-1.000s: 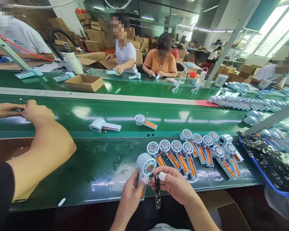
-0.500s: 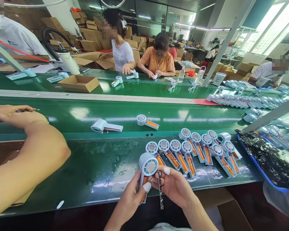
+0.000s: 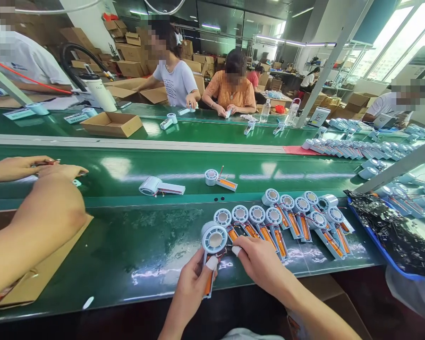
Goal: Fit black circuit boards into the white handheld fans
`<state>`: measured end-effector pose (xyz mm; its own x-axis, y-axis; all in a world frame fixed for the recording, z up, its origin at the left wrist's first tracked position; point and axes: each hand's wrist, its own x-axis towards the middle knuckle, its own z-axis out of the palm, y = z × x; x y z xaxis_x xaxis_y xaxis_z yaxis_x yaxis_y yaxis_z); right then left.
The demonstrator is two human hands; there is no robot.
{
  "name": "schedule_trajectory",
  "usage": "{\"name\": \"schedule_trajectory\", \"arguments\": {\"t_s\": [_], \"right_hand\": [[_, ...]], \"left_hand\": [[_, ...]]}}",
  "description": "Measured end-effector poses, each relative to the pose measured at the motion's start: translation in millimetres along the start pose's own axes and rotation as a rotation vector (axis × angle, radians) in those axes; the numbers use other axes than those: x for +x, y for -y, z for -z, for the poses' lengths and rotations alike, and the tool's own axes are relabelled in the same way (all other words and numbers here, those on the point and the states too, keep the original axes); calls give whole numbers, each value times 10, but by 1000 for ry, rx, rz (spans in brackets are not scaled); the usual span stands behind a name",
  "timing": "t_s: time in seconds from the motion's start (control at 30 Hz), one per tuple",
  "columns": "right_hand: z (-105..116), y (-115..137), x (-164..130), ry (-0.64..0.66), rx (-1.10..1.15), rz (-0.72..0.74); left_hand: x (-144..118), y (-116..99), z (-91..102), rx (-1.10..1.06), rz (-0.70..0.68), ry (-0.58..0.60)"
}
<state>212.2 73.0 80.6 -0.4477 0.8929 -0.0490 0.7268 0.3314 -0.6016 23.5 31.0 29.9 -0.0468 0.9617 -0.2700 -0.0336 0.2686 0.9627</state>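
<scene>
My left hand (image 3: 190,285) is closed around the handle of a light-blue handheld fan body (image 3: 214,238), held upright over the table's front edge. Its round head faces me, and an orange strip (image 3: 208,285) shows in the open handle. Thin wires come out near the neck. Just right of it, my right hand (image 3: 264,262) pinches a small dark circuit board (image 3: 228,249), mostly hidden by the fingers, close to the wires. White covers sit on both thumbs. Beyond my hands lie several similar fan bodies (image 3: 257,215) in rows, with orange strips in their handles.
A blue tray (image 3: 382,248) heaped with black circuit boards stands at the right. Two fan bodies lie on the green belt (image 3: 184,165) ahead. A co-worker's arms (image 3: 46,212) reach in from the left above a cardboard box (image 3: 62,255). A slanted metal post (image 3: 400,163) rises at the right.
My right hand has turned palm-down, and the circuit board, hanging lengthwise before, is now mostly covered. The two fan bodies on the belt appear slightly further right. The co-worker's arms at left have shifted.
</scene>
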Motion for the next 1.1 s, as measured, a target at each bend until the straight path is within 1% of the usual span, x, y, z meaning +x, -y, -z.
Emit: {"name": "schedule_trajectory", "arguments": {"t_s": [0.03, 0.1, 0.2, 0.27, 0.3, 0.33, 0.4, 0.47, 0.5, 0.57, 0.67, 0.77, 0.83, 0.9, 1.0, 1.1], "right_hand": [[58, 27, -7, 52, -103, 29], [155, 95, -36, 163, -218, 114], [208, 179, -78, 292, -208, 277], [156, 186, -82, 311, -79, 334], [107, 172, -76, 307, 33, 332], [45, 148, -67, 304, 177, 308], [-98, 89, -53, 309, 507, 189], [-239, 38, -59, 284, 768, 39], [-300, 24, -69, 254, 848, -13], [-398, 17, -101, 182, 927, -55], [-488, 34, -140, 112, 981, -72], [-549, 40, -151, 70, 1010, -96], [-596, 41, -159, 51, 1014, -103], [-653, 47, -185, 3, 989, -109], [-754, 60, -266, -148, 890, -103], [-852, 64, -344, -266, 808, -109]], "left_hand": [[-1, -4, -13, -13, -4, -19], [-7, -22, -52, -56, -2, -69], [-14, -48, -114, -148, 31, -121], [-12, -57, -140, -188, 55, -128], [-10, -61, -146, -202, 70, -123], [-8, -65, -147, -220, 86, -111], [-8, -71, -139, -290, 124, -59], [-19, -63, -127, -406, 154, 8], [-29, -48, -124, -460, 164, 34], [-58, 6, -124, -533, 185, 46], [-102, 126, -140, -525, 213, -5], [-108, 217, -162, -353, 162, -70], [-89, 232, -179, -206, 122, -97], [-62, 217, -201, -102, 121, -159], [-26, 173, -230, -45, 118, -240], [5, 153, -230, -86, 96, -226]]}}
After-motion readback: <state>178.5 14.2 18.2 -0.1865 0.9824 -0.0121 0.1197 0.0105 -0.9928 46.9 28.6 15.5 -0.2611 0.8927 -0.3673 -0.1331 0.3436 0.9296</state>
